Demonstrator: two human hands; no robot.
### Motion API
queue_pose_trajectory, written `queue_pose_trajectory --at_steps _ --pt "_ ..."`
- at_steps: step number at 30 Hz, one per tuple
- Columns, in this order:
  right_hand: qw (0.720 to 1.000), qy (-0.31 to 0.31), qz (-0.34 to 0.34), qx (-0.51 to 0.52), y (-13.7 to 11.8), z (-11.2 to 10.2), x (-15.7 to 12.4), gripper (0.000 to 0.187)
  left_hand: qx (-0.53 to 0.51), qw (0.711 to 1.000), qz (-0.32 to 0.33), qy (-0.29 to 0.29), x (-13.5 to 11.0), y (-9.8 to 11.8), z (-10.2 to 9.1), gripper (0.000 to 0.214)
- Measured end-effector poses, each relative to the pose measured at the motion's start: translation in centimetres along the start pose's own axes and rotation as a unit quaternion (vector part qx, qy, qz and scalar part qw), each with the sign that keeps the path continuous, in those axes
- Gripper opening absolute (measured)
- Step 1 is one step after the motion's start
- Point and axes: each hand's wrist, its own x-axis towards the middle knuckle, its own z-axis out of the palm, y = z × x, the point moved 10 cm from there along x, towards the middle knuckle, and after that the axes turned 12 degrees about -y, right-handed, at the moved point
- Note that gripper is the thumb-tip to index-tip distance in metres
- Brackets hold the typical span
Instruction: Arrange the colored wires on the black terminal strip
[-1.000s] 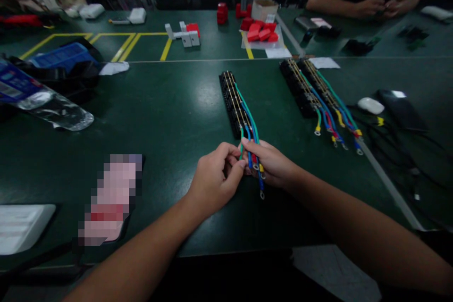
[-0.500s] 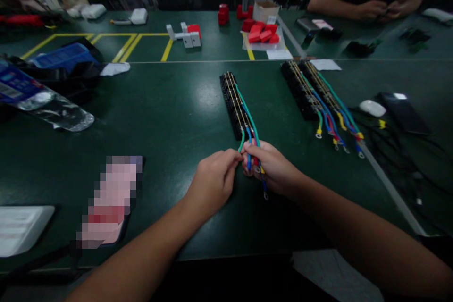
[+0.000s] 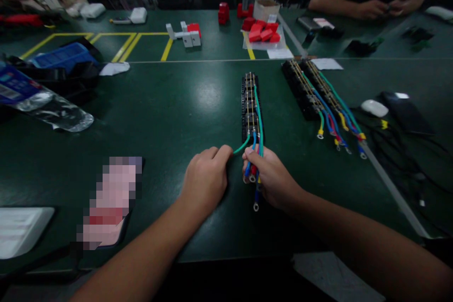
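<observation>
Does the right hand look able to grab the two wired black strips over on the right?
Probably not as things stand: the right hand is holding a bundle of coloured wires. Otherwise, nothing seems to stand between it and those two black strips.

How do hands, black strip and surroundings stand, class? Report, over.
Left hand pinching short green wire. Right hand gripping bundled wires. Black strip lying beyond both hands. Two similar strips off right, not in the way.

Wired black strip (image 3: 250,104) swung right, now straighter; left hand (image 3: 205,174) shifted left, bending short green wire (image 3: 242,145) leftward.
</observation>
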Motion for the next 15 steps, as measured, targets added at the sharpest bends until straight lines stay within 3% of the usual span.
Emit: queue_pose_trajectory --at_steps 4,8,11,15 --pt "0.999 -0.011 0.036 0.032 0.2 0.1 0.2 0.017 0.050 0.997 0.001 0.063 -0.3 0.3 -1.4 0.020" --pt "0.996 -0.032 0.060 0.059 0.3 0.1 0.8 0.013 0.071 0.996 0.017 0.046 -0.3 0.5 -1.2 0.023" --pt "0.994 -0.052 0.062 0.070 0.3 0.2 1.0 0.012 0.029 0.999 0.020 0.027 -0.3 0.3 -1.0 0.029" --pt "0.994 -0.071 0.056 0.065 0.0 0.5 1.1 0.017 -0.056 0.997 0.008 0.047 -0.6 -0.2 -1.5 0.031"
